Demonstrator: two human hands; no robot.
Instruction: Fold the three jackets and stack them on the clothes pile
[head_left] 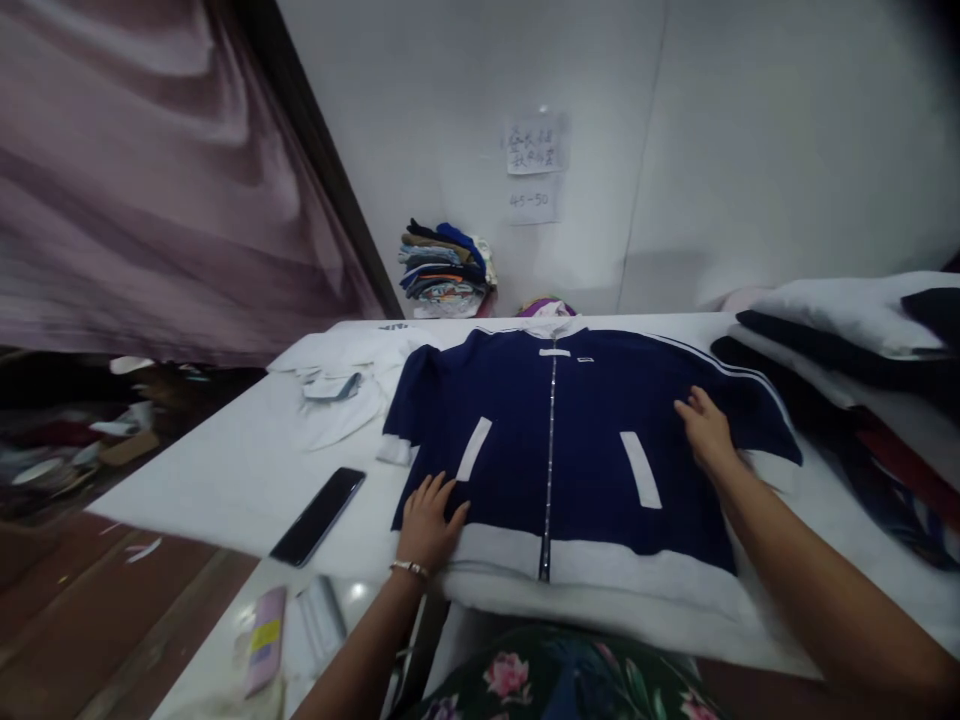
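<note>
The navy zip jacket, with white pocket trim and a white hem band, lies flat and face up directly under the fingers of both hands. The left hand is open, its fingers spread and pressed on the lower front just beside the white pocket trim, grasping nothing. The right hand also looks released, its fingers resting palm-down on the far side of the jacket's front, with no pinch or clench visible. Sideways pressure from either set of fingers could drag the fabric, skewing the zip line or rucking the front. The folded sleeve just left of the left fingers could shift if brushed, and the white hem band, nearer the person than the fingers, sits close to the table's near edge, where a careless pull might tip it over. Left of those fingers, the black smartphone lies near enough to be nudged by a sweeping hand or sleeve. Farther out, the white garment lies close to that sleeve, and the dark and white garments beyond the right fingers could catch the other sleeve and snag it.
</note>
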